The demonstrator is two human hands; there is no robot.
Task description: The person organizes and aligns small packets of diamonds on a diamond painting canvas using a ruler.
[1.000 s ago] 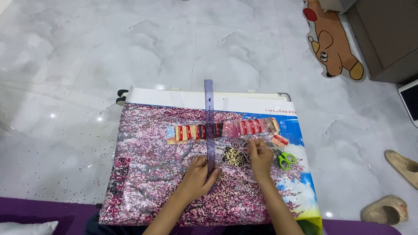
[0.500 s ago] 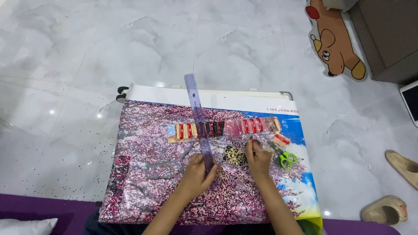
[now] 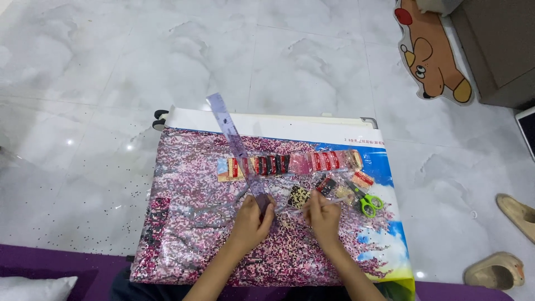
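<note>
My left hand (image 3: 252, 223) grips the near end of a long clear purple ruler (image 3: 233, 139). The ruler lies slanted across a pink bead-mosaic canvas (image 3: 189, 223), its far end pointing up and left past the canvas edge. My right hand (image 3: 323, 218) rests on the canvas just right of the left one, fingers curled. Its fingertips are beside a small bag of dark and yellow beads (image 3: 298, 196). Whether it pinches anything is unclear. A row of red, black and pink bead packets (image 3: 295, 164) lies across the canvas beyond both hands.
Green-handled scissors (image 3: 369, 204) and loose packets (image 3: 362, 179) lie right of my right hand. The canvas sits on a white board (image 3: 290, 121) over a marble floor strewn with beads. A cartoon animal mat (image 3: 432, 53), two slippers (image 3: 515, 214), and a purple cushion (image 3: 56, 265) surround it.
The ruler's far end has swung to the left, so it now lies slanted instead of straight up. My right hand has shifted slightly left toward the left hand.
</note>
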